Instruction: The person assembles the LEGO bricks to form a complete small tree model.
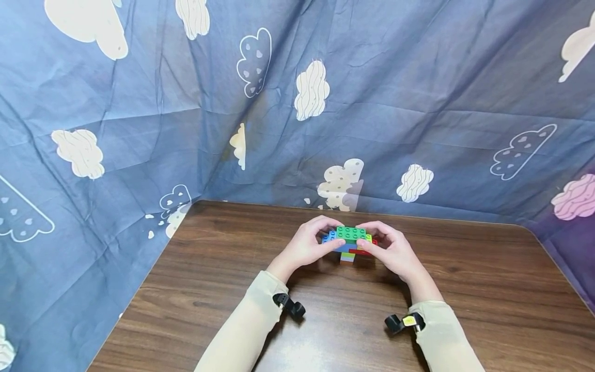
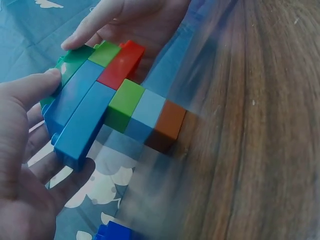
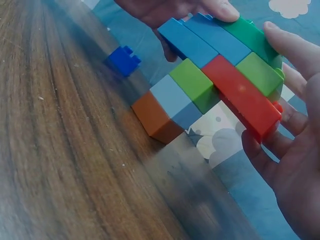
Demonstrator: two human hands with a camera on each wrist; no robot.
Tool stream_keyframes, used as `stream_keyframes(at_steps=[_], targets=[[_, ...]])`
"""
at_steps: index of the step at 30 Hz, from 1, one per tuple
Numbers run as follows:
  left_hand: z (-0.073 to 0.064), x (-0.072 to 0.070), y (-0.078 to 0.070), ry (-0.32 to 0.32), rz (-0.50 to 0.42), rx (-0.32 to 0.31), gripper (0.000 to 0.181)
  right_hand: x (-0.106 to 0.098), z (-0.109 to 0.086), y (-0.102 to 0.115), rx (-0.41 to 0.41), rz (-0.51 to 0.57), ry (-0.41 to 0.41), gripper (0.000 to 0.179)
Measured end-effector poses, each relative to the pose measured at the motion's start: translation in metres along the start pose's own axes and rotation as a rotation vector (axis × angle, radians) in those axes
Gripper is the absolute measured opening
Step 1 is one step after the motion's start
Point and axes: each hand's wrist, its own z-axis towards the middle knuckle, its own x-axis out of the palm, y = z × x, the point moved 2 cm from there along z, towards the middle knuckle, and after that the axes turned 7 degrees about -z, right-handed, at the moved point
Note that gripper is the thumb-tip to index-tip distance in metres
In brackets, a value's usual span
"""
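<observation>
A structure of toy building bricks stands on the table, topped by a green brick [image 1: 351, 234]. Beneath the green one lie blue bricks [image 2: 84, 125] on the left side, with a lime brick [image 3: 257, 74] and a red brick [image 3: 242, 97] on the right. A narrow stem of lime, light blue and orange bricks [image 3: 156, 120] carries this wider top. My left hand [image 1: 308, 242] grips the left end, thumb on the green brick's near side and fingers behind and under the blue ones. My right hand [image 1: 395, 248] holds the right end likewise, fingertips by the red brick.
A loose dark blue brick [image 3: 125, 61] lies on the table beyond the structure, to its left. The brown wooden table [image 1: 209, 289] ends at a blue cloth [image 1: 269, 119] with cloud prints, hanging behind and at both sides.
</observation>
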Motion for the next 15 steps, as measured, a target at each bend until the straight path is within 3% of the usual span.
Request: stream_keyframes(at_steps=[15], targets=[[0.0004,0.0017,0.0037,-0.001,-0.029,0.024,0.028,0.0047,0.0006,-0.0029,-0.012,0.047,-0.02,0.03]])
